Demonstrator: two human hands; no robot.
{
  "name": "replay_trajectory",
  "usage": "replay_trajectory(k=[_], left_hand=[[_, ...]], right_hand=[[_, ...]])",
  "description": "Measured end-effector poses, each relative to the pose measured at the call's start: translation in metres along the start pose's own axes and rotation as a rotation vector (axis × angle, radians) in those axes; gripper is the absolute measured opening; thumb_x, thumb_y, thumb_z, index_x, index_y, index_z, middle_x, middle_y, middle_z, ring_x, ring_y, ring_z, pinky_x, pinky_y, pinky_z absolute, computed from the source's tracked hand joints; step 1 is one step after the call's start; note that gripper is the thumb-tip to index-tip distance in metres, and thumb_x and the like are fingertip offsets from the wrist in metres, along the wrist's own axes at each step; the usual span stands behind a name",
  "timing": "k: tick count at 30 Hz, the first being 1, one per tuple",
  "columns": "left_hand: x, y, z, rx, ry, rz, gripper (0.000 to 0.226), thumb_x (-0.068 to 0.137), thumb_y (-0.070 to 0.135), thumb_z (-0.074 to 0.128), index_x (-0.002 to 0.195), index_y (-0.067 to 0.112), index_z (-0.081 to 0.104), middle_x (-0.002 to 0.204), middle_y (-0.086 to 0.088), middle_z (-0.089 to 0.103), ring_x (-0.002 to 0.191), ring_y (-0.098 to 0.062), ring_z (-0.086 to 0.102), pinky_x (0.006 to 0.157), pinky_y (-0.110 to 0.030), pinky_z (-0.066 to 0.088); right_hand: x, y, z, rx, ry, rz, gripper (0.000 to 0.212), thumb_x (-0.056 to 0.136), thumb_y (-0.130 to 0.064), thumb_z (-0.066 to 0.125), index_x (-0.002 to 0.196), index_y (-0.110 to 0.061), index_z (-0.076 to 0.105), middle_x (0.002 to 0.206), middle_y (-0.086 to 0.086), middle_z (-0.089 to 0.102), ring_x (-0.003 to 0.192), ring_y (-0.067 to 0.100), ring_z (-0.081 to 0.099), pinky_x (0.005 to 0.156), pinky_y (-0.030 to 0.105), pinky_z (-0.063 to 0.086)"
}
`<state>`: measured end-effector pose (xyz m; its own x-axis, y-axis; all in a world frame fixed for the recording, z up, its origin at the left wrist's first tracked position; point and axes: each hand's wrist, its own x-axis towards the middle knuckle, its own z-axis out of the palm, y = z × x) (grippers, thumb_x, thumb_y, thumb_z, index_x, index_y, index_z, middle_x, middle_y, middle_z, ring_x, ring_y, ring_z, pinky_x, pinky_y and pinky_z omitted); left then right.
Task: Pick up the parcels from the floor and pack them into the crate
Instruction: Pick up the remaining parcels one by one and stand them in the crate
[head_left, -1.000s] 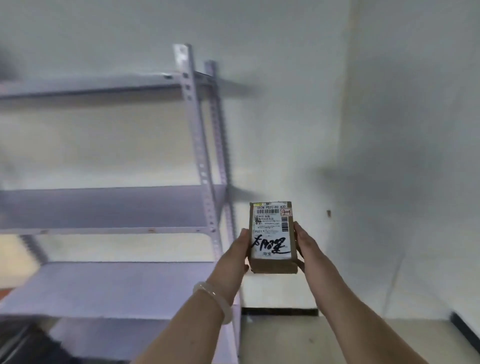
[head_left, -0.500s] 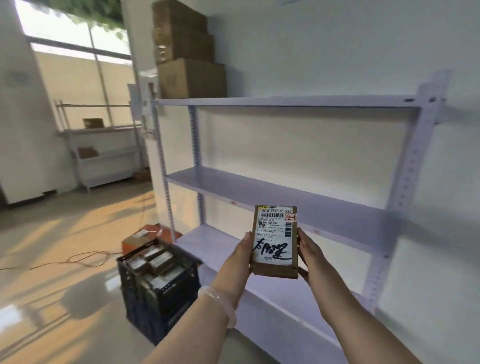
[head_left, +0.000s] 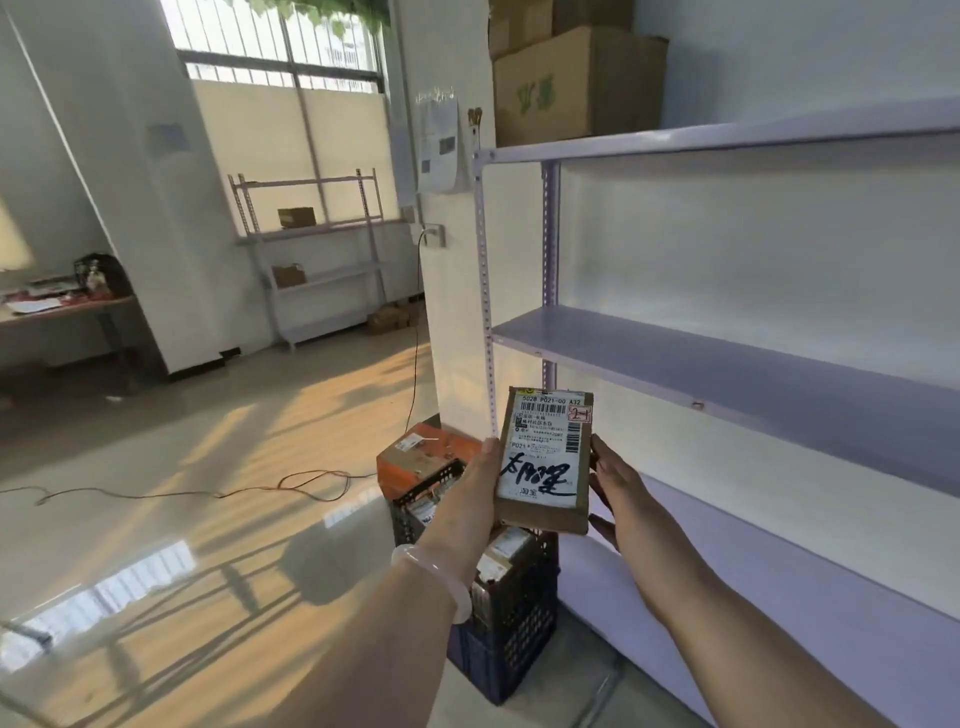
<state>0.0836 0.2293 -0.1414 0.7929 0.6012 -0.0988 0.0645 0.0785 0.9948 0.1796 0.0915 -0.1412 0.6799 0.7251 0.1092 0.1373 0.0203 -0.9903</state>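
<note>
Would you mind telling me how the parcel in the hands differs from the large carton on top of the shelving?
The parcel is small and slim, held between the left hand and right hand; the carton is far bulkier and sits on the top shelf. The parcel carries a white shipping label with black handwriting; the carton shows faint green print. Both are brown cardboard.

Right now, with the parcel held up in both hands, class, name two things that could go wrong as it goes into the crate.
1. The parcel is gripped at its edges between the left hand and right hand; it might slip on the way down.
2. The crate already looks nearly full of packed parcels, so this one may sit proud of the rim or slide off.
</note>
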Motion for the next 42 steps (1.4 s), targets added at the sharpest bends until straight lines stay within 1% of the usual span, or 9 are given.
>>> replay_trajectory(k=[3, 10, 14, 18, 24, 28, 36, 40, 42], left_hand=[[0.038, -0.007, -0.027, 0.022, 0.009, -0.026, 0.048, 0.096, 0.057, 0.032, 0.107, 0.028, 0.07, 0.098, 0.006, 0.077, 0.09, -0.007, 0.072, 0.098, -0.034, 0.046], [0.147, -0.038, -0.06, 0.099, 0.044, -0.144, 0.042, 0.099, 0.045, 0.039, 0.128, 0.021, 0.056, 0.137, -0.005, 0.056, 0.131, -0.026, 0.048, 0.113, -0.043, 0.035], [0.215, -0.041, -0.071, 0.03, 0.043, -0.347, 0.042, 0.098, 0.043, 0.042, 0.123, 0.015, 0.061, 0.13, -0.013, 0.062, 0.118, -0.032, 0.057, 0.1, -0.042, 0.042], [0.283, -0.045, -0.08, -0.036, 0.054, -0.385, 0.032, 0.1, 0.037, 0.042, 0.116, 0.019, 0.063, 0.117, -0.002, 0.068, 0.102, -0.019, 0.06, 0.088, -0.038, 0.042], [0.388, -0.085, -0.112, -0.108, 0.013, -0.502, 0.027, 0.1, 0.032, 0.045, 0.114, 0.017, 0.062, 0.115, -0.005, 0.068, 0.102, -0.021, 0.064, 0.077, -0.035, 0.052], [0.464, -0.129, -0.138, -0.092, -0.141, -0.593, 0.03, 0.1, 0.034, 0.044, 0.115, 0.017, 0.062, 0.114, -0.003, 0.068, 0.106, -0.023, 0.063, 0.083, -0.037, 0.053], [0.585, -0.248, -0.195, 0.222, -0.41, -0.691, 0.023, 0.1, 0.035, 0.041, 0.114, 0.026, 0.057, 0.105, 0.007, 0.059, 0.09, -0.007, 0.056, 0.089, -0.029, 0.046], [0.599, -0.326, -0.214, 0.381, -0.478, -0.765, 0.045, 0.101, 0.033, 0.039, 0.143, 0.02, 0.039, 0.141, 0.001, 0.048, 0.131, -0.021, 0.046, 0.108, -0.035, 0.037], [0.603, -0.363, -0.224, 0.447, -0.46, -0.839, 0.042, 0.099, 0.027, 0.042, 0.141, 0.023, 0.045, 0.131, 0.001, 0.059, 0.119, -0.022, 0.057, 0.104, -0.037, 0.045]], right_hand=[[0.042, 0.014, 0.018, -0.007, 0.008, 0.028, 0.028, 0.096, -0.056, 0.025, 0.094, -0.08, 0.04, 0.087, -0.056, 0.052, 0.087, -0.029, 0.048, 0.106, 0.033, 0.033], [0.145, 0.099, 0.027, 0.091, -0.039, 0.115, 0.028, 0.098, -0.047, 0.027, 0.121, -0.058, 0.039, 0.095, -0.049, 0.058, 0.094, -0.027, 0.053, 0.087, 0.023, 0.04], [0.205, 0.134, 0.025, 0.069, -0.03, 0.213, 0.03, 0.103, -0.038, 0.027, 0.123, -0.049, 0.047, 0.092, -0.04, 0.065, 0.095, -0.012, 0.061, 0.097, 0.039, 0.043], [0.268, 0.154, 0.03, 0.097, -0.027, 0.257, 0.031, 0.102, -0.041, 0.028, 0.116, -0.056, 0.05, 0.095, -0.035, 0.067, 0.094, -0.015, 0.059, 0.087, 0.03, 0.042], [0.342, 0.214, 0.051, 0.129, 0.062, 0.405, 0.029, 0.101, -0.041, 0.035, 0.125, -0.05, 0.049, 0.088, -0.043, 0.062, 0.107, -0.001, 0.053, 0.094, 0.039, 0.042], [0.389, 0.264, 0.083, 0.237, 0.244, 0.55, 0.023, 0.096, -0.045, 0.045, 0.101, -0.066, 0.053, 0.093, -0.038, 0.064, 0.099, -0.005, 0.053, 0.089, 0.042, 0.045], [0.456, 0.372, 0.177, 0.177, 0.524, 0.774, 0.041, 0.093, -0.042, 0.053, 0.126, -0.063, 0.041, 0.122, -0.017, 0.06, 0.108, 0.008, 0.059, 0.094, 0.042, 0.049], [0.455, 0.436, 0.211, 0.126, 0.575, 0.997, 0.048, 0.092, -0.042, 0.054, 0.136, -0.054, 0.037, 0.134, -0.011, 0.051, 0.12, 0.016, 0.052, 0.102, 0.046, 0.044], [0.455, 0.468, 0.224, 0.15, 0.583, 1.114, 0.049, 0.093, -0.038, 0.054, 0.139, -0.046, 0.038, 0.134, -0.009, 0.053, 0.117, 0.015, 0.053, 0.101, 0.044, 0.046]])
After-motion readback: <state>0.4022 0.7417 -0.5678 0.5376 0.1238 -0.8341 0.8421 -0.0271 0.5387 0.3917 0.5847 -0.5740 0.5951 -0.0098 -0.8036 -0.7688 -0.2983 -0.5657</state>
